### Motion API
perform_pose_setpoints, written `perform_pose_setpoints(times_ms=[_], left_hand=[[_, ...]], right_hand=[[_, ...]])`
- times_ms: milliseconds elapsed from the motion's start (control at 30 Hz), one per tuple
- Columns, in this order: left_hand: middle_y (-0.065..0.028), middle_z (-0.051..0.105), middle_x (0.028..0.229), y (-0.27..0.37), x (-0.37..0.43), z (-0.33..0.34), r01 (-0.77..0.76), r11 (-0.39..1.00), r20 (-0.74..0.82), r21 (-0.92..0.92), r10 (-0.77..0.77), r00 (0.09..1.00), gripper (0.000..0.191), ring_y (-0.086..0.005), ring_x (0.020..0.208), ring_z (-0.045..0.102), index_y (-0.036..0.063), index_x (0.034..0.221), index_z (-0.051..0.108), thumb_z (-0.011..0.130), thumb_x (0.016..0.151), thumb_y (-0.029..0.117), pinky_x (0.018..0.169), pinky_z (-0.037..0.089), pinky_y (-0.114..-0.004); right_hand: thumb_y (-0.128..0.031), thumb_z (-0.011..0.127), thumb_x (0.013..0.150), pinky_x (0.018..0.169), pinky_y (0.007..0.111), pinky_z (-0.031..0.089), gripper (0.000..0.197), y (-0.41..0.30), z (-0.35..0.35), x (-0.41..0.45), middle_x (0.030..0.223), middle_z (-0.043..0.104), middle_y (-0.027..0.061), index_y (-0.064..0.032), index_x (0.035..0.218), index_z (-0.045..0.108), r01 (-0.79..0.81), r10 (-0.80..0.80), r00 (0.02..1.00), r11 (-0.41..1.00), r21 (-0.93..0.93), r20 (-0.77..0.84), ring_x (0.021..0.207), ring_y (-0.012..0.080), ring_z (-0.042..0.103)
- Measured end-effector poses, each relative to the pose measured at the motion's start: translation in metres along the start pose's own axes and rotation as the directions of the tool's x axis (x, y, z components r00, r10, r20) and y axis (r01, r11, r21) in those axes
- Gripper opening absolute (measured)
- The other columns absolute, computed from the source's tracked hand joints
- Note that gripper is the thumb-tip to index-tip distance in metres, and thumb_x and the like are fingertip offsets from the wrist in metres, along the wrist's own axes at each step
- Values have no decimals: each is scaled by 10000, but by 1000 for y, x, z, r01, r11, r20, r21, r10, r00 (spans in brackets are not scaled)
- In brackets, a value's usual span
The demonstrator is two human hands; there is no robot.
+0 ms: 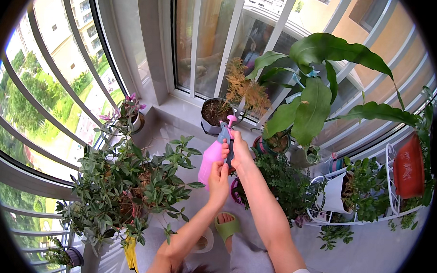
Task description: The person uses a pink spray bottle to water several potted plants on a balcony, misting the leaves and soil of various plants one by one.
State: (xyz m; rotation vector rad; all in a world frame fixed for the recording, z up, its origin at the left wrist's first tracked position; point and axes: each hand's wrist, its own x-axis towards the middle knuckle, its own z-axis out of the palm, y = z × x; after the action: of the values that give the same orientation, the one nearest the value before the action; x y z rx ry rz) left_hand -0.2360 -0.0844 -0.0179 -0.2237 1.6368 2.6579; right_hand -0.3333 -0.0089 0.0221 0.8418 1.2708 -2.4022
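A pink pressure spray bottle (pixel 209 163) with a grey head and a pink pump knob (pixel 231 118) is held tilted in front of me. My right hand (pixel 238 150) wraps around its dark handle below the head. Lower down, my left hand (pixel 219 182) grips the side of the bottle near the handle's end; part of that contact is hidden. Just beyond the nozzle stands a white pot (pixel 212 125) of dark soil (pixel 215 112). From it a feathery plant (pixel 247 88), mostly browned, leans right towards the window bars.
A bushy potted plant (pixel 137 184) spreads at left, near a purple-leaved plant (pixel 131 110). Broad leaves (pixel 311 111) arch over the right side. A white wire rack (pixel 367 222) holds pots, including a red one (pixel 409 168). A pale container (pixel 204 240) sits beside my green slipper (pixel 227 227).
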Motion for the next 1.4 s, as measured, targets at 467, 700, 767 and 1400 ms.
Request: perform_pose_setpoints(times_ms=[467,700,767,1400], left_hand=[[-112,549,1097,11,-8,-17,-51,981,91,186,34,995,367,-155,1024,530,6,1297,322,423,950,76,906,409,-282],[-146,458,1259,19,-10,-20,-14,990,124,140,-4,992,620,-206,1130,477,36,1439,160,394,868,-17,978,366,-323],[-142,462,1252,15,-8,-21,-9,984,104,177,-10,995,615,-205,1127,477,37,1438,166,387,867,-22,973,369,-322],[-89,572,1090,34,-7,-22,62,993,149,96,-76,986,549,-168,1043,519,-4,1390,273,393,854,-2,917,370,-280]], right_hand=[[-392,503,862,437,260,335,343,13,23,3,599,464,-2,-53,806,490,73,-74,997,997,13,20,464,94,399],[-409,506,865,443,274,351,360,12,32,5,609,483,5,-52,817,504,110,-110,994,994,-6,19,469,101,416],[-408,505,866,446,275,351,361,14,34,4,609,483,4,-51,817,504,114,-114,994,993,-13,4,471,102,418],[-411,513,876,456,277,369,369,10,24,-2,613,494,17,-45,830,515,119,-118,993,993,-8,5,486,114,443]])
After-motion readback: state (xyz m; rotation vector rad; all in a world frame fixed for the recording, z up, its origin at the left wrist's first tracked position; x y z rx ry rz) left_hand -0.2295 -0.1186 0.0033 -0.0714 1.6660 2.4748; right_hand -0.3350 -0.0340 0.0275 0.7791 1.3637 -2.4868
